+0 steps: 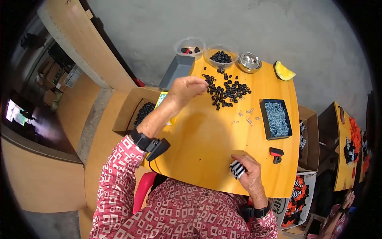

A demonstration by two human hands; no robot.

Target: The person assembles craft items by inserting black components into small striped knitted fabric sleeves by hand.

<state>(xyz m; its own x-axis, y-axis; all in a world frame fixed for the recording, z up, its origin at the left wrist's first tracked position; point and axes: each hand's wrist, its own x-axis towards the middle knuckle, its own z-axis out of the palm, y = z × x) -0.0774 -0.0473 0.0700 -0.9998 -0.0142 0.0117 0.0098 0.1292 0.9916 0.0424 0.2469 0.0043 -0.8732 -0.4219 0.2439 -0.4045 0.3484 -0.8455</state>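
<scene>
My left hand (186, 91) reaches over the table's far left, its fingers pressed together at the edge of a loose pile of small black ring-like pieces (229, 93). Whatever the fingertips may hold is too small or hidden to make out. Near the front edge, my right hand (251, 173) is closed on a small black-and-white striped knitted piece (237, 169). Several small silvery metal pieces (249, 120) lie just in front of the black pile. To the right, a black tray (290, 129) is filled with many similar bluish-silver pieces.
Along the yellow table's (203, 155) back stand two clear plastic bowls (223, 57), a metal bowl (250, 63) and a grey tray (177, 71). A yellow wedge (284, 71) and a red-and-black object (276, 153) sit at right. Cardboard boxes (137, 95) flank both sides. Another person's hand (348, 199) shows far right.
</scene>
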